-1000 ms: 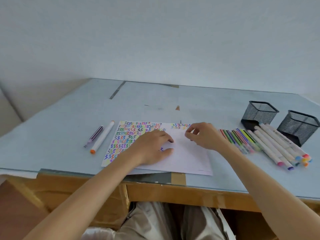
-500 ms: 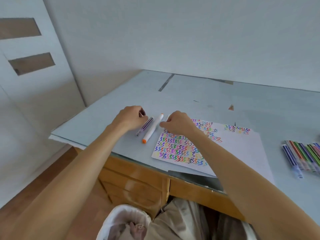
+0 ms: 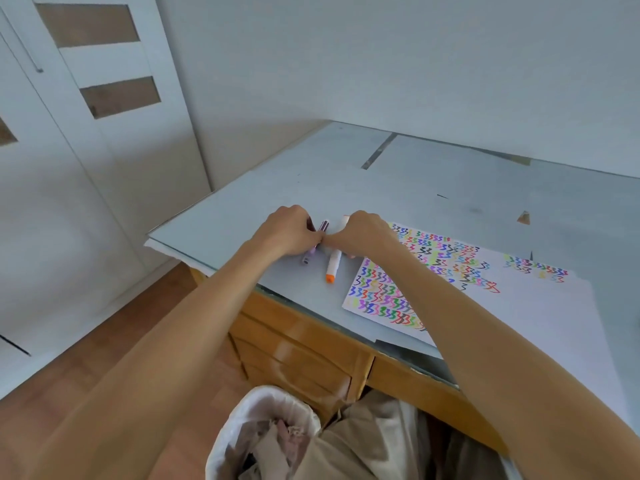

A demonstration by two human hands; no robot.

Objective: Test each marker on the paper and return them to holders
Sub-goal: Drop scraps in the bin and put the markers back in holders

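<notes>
The purple marker is gripped by the curled left hand on the bench. The white orange-tipped marker is held under the right hand, its fingers curled round it. The scribbled paper is seen at four o'clock of both.

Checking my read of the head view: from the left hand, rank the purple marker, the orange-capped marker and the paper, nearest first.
1. Purple marker: touching the left hand, under its fingers.
2. Orange-capped marker: just to the right, partly under the right hand.
3. Paper: farther right.
</notes>
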